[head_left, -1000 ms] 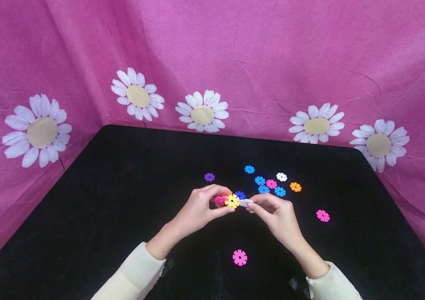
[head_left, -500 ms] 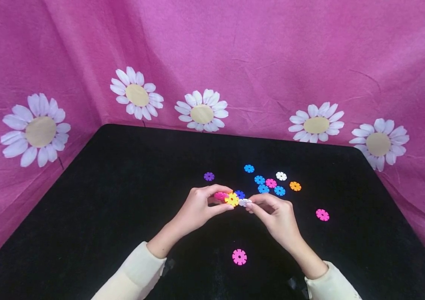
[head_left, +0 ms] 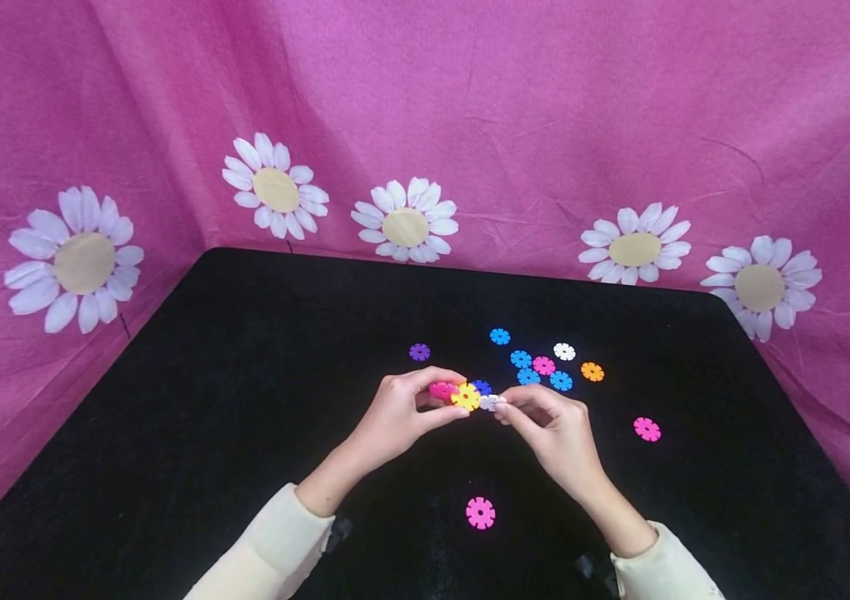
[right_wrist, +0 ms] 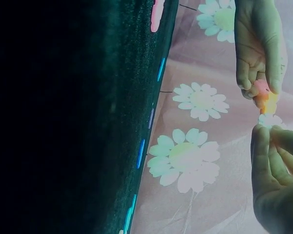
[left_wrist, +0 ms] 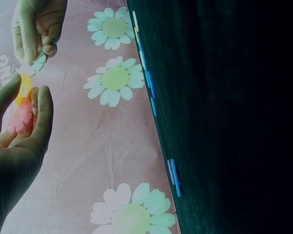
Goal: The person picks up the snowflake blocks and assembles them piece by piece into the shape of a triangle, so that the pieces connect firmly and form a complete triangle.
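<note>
In the head view my left hand pinches a notched yellow plastic disc between thumb and fingertips. A pink notched disc joins the yellow one on its left, inside the curve of that hand. My right hand pinches a white notched disc by its right side, its left edge right at the yellow disc. The left wrist view shows pink disc, yellow disc and white disc in a row between the hands, raised above the tabletop.
On the black table lie loose notched discs: a purple one, a dark blue one behind the held row, several light blue, a white, an orange and pink ones. Pink cloth with daisies hangs around the table.
The pink disc in my left hand has tipped up slightly, so more of its face shows. Both hands keep nearly the same place and the same hold.
</note>
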### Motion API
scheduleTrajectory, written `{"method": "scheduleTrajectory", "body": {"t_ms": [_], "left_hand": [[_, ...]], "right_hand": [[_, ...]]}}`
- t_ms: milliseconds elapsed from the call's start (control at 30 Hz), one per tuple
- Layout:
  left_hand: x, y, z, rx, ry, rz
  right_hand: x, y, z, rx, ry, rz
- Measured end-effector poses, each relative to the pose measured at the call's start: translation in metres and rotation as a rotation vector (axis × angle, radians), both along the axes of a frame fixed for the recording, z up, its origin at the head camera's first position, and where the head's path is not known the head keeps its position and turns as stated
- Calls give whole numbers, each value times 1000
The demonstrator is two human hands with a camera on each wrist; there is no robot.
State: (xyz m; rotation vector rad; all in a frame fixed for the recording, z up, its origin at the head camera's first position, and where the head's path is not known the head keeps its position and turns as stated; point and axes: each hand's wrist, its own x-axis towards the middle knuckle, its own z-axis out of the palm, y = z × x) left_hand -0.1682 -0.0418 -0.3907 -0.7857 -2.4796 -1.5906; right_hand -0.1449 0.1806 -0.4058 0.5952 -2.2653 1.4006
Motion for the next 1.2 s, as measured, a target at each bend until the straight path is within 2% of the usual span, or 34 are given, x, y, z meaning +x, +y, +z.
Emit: {"method": "scheduleTrajectory", "body": {"t_ms": [167, 900, 1200], "left_hand": [[0, -1, 0, 1, -8, 15], [1, 1, -1, 44, -8, -50], [0, 1, -1, 73, -53, -67]], "right_hand": [[0, 1, 0, -7, -4, -14], [1, -7, -2, -40, 34, 55], [1, -8, -1, -78, 45, 73]]}}
